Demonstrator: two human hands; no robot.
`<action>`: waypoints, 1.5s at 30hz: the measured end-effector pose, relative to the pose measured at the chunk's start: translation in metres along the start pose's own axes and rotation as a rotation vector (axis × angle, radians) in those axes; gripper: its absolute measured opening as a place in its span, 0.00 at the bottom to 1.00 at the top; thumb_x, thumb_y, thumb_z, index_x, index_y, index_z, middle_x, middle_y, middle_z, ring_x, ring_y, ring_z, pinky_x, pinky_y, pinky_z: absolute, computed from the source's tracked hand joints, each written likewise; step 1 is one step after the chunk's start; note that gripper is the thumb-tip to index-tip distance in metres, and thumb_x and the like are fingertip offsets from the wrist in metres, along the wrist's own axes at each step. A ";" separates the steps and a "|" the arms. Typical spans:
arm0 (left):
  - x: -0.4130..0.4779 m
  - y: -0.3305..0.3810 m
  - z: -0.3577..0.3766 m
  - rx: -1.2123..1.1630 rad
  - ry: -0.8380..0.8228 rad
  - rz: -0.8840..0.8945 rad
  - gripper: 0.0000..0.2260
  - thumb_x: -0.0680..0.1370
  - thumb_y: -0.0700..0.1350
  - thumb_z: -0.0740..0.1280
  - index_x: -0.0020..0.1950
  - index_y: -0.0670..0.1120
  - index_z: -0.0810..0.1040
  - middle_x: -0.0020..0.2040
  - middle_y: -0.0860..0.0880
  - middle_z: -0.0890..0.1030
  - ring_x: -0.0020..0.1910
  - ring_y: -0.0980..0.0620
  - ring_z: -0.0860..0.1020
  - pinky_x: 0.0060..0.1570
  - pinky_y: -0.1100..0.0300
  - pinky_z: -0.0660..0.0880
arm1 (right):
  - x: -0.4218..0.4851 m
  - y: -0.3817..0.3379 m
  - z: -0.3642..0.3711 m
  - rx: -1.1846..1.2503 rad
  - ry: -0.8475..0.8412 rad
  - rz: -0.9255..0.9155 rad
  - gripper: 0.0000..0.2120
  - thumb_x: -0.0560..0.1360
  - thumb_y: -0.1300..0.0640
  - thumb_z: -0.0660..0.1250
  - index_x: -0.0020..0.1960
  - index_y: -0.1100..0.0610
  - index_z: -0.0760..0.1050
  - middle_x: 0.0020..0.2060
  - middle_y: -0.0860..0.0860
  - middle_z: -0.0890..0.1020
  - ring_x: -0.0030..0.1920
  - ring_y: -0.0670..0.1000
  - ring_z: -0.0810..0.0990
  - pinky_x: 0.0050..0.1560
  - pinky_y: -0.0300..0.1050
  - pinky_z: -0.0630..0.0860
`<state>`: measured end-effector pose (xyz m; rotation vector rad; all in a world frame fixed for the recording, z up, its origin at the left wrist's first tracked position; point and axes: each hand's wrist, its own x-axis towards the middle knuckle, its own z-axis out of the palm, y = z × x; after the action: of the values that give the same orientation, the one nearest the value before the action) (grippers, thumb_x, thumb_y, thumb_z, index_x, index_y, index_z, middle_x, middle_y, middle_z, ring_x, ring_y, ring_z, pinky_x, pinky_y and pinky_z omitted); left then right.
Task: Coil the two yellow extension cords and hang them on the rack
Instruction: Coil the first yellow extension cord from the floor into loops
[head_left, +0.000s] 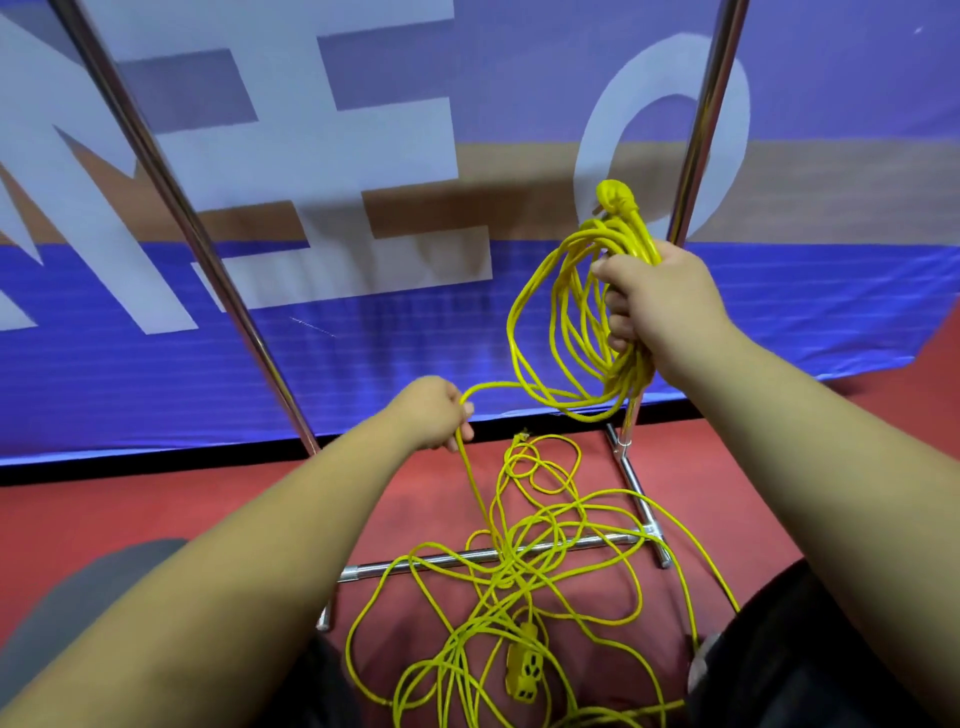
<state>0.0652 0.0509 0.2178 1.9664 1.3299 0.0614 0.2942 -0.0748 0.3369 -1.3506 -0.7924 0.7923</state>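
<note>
Head view has coiling under way: right hand (654, 306) clenched round a bunch of yellow loops (631, 376) beside the rack (711, 104), left hand (436, 413) pinching the feeding strand (474, 483), the rest a tangle (519, 571) on the floor (156, 509), so the next move likely draws another loop across

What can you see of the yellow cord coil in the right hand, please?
The coil is thin, glossy yellow cord, seemingly plastic-sheathed, in several uneven loops hanging from the right hand, which grips them in a fist. A thicker yellow end sticks up above the fist. One strand leads from the coil to the left hand, which holds it, then drops to the tangle on the red floor.
</note>
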 end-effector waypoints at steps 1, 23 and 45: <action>-0.002 0.007 -0.009 -0.036 0.049 0.018 0.15 0.84 0.46 0.64 0.41 0.43 0.82 0.41 0.39 0.87 0.34 0.47 0.81 0.35 0.59 0.71 | 0.000 0.002 0.000 -0.021 -0.004 -0.011 0.07 0.78 0.60 0.68 0.44 0.52 0.71 0.26 0.50 0.65 0.24 0.52 0.61 0.27 0.44 0.64; -0.058 0.074 -0.099 -0.883 0.138 -0.060 0.17 0.78 0.57 0.74 0.44 0.43 0.81 0.35 0.48 0.79 0.26 0.55 0.74 0.31 0.62 0.70 | -0.011 0.039 0.045 -0.147 -0.109 -0.033 0.09 0.80 0.54 0.71 0.44 0.54 0.74 0.28 0.52 0.72 0.25 0.54 0.69 0.28 0.46 0.69; -0.078 0.082 -0.068 -0.893 -0.116 0.177 0.14 0.79 0.34 0.68 0.65 0.40 0.73 0.57 0.42 0.86 0.57 0.48 0.86 0.64 0.50 0.78 | -0.010 0.048 0.070 0.338 -0.065 0.416 0.10 0.84 0.53 0.68 0.62 0.56 0.82 0.42 0.50 0.89 0.38 0.48 0.88 0.42 0.46 0.81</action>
<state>0.0639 0.0097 0.3431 1.2799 0.8232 0.5233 0.2272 -0.0447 0.2924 -1.1989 -0.4024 1.2424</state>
